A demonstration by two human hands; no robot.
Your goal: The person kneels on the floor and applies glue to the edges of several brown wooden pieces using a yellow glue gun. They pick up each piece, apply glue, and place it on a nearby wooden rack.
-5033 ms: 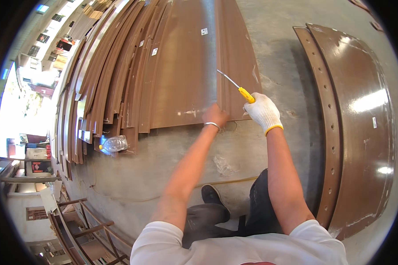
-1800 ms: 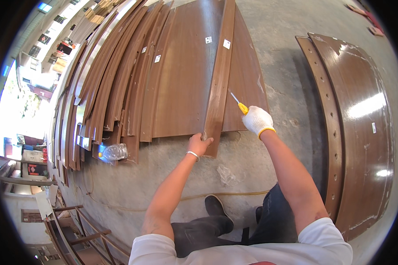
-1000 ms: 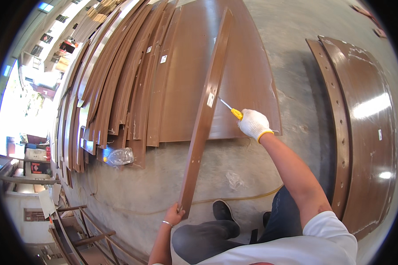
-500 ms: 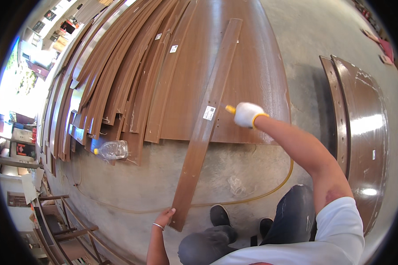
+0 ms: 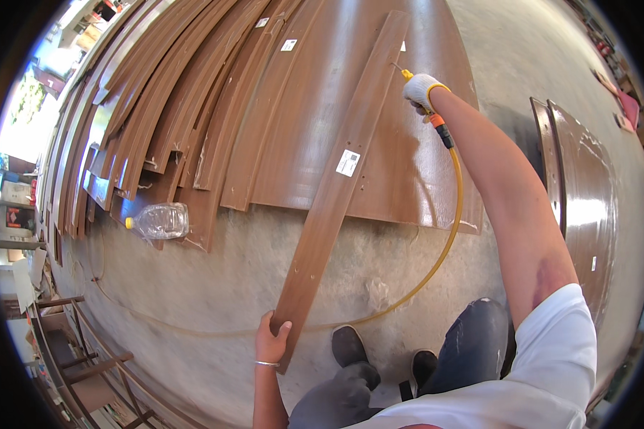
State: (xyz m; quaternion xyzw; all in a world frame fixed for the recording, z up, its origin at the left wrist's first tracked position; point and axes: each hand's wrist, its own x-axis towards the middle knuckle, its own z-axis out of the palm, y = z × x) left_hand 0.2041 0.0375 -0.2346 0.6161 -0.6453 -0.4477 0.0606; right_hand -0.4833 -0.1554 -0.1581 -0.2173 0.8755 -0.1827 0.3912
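A long, narrow brown board (image 5: 320, 232) slants away from me, its far part over a large brown panel (image 5: 386, 196). My bare left hand (image 5: 270, 339) grips the board's near end, thumb on top. My right hand (image 5: 423, 91), in a white glove with a yellow cuff, is closed around an air blow gun (image 5: 407, 74). Its thin nozzle points at the far part of the board; whether it touches cannot be told. A yellow hose (image 5: 456, 204) hangs from the gun's orange and black coupling. A white label (image 5: 348, 163) is stuck on the board.
Overlapping brown boards (image 5: 186, 107) lie to the left, with a clear plastic bottle (image 5: 161, 221) at their near ends. The hose runs across the concrete floor by my shoes (image 5: 349, 346). More brown panels (image 5: 587, 186) stand at right; a metal frame (image 5: 107, 365) is at lower left.
My right hand has moved away from me along the board, bringing the blow gun's nozzle near its far end. The hose has lifted. My left hand still grips the near end.
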